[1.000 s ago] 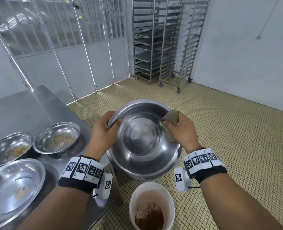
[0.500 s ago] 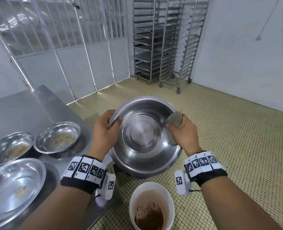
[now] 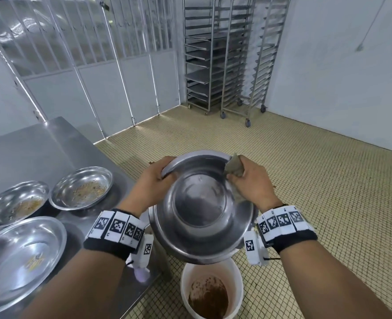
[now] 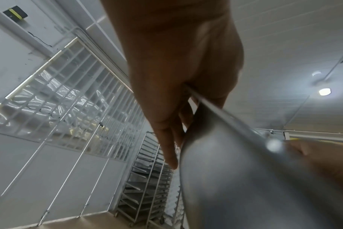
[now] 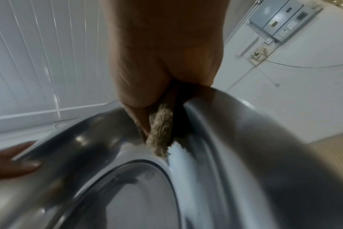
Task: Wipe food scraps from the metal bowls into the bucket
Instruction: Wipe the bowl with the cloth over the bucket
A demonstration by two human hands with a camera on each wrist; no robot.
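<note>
Left hand [image 3: 152,180] gripping far rim of tilted bowl [image 3: 201,208] above bucket [image 3: 212,293]. Right hand [image 3: 251,183] pinching cloth [image 3: 234,166] against opposite rim. Inside seemingly clean, though blurred. Risks: slick rim slipping; scraps missing bucket onto floor [image 3: 305,180].

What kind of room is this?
Probably a big commercial kitchen's washing-up area: tall wheeled tray racks stand by the wall, dirty metal bowls sit on a steel table, and a scrap bucket stands on the tiled floor.
</note>
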